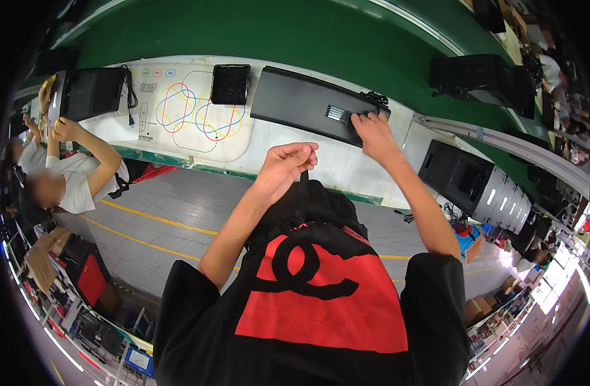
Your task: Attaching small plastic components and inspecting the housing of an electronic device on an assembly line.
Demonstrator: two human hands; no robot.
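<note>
Tray beside long black device

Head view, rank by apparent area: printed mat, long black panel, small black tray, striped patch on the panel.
Largest to smallest:
1. Printed mat, partly covered by the tray
2. Long black panel
3. Small black tray
4. Striped patch

We've got a white worktop, green along its near edge. Past the far edge: a green surface with a pale rail. Off the near edge: grey floor, yellow lines roughly parallel to the worktop. We see cluttered racks and strip lights beyond the floor, toward the left end. Bright patch past the right end; can't tell if window or lamps.
</note>
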